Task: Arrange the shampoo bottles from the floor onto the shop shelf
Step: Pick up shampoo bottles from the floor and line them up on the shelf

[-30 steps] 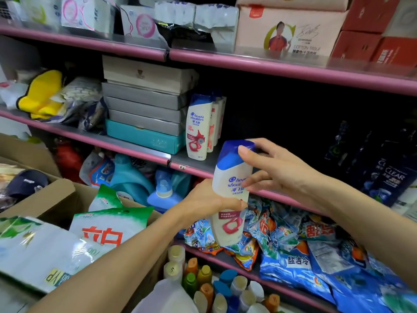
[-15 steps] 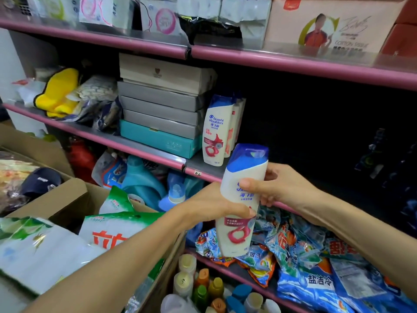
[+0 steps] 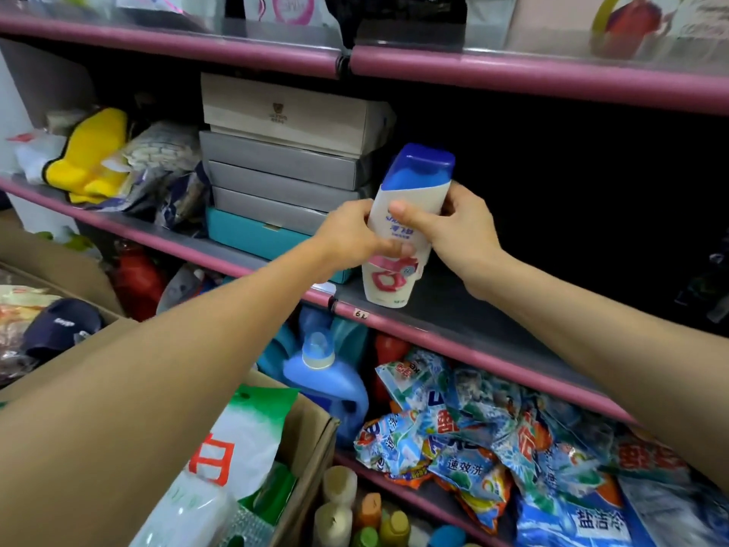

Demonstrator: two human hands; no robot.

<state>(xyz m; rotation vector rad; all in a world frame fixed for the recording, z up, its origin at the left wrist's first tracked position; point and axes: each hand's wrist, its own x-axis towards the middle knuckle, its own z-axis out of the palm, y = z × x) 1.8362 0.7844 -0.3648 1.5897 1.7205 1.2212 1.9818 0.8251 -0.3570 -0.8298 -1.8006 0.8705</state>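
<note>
1. Both hands grip one white shampoo bottle (image 3: 398, 246) with a blue cap. The right hand (image 3: 453, 227) wraps its upper body from the right, thumb laid across the front label and fingers curled behind. The left hand (image 3: 351, 234) holds it from the left, slightly lower, with fingers curled across the front near the red mark.
2. The bottle stands almost upright, leaning a little. Its base sits at or just above the grey surface of the middle shelf (image 3: 453, 317), close to the front; whether it actually touches cannot be told.
3. Just left of the grip and behind the left hand is a stack of flat boxes (image 3: 284, 167): a pale one on top, grey ones under it, a teal one at the bottom.
4. Right of the grip the shelf runs back into deep shadow, and what stands there is too dark to make out.
5. Further left on the same shelf lie a yellow cloth item (image 3: 92, 155) and some crumpled packets.
6. Below the grip, on the next shelf down, are a blue detergent jug (image 3: 327, 380) and a heap of blue detergent bags (image 3: 473, 440).
7. Lower left, nearest the person, is a cardboard box (image 3: 311, 444) with a white and green bag (image 3: 236, 440) in it, and small capped bottles (image 3: 355, 511) stand beside it.
</note>
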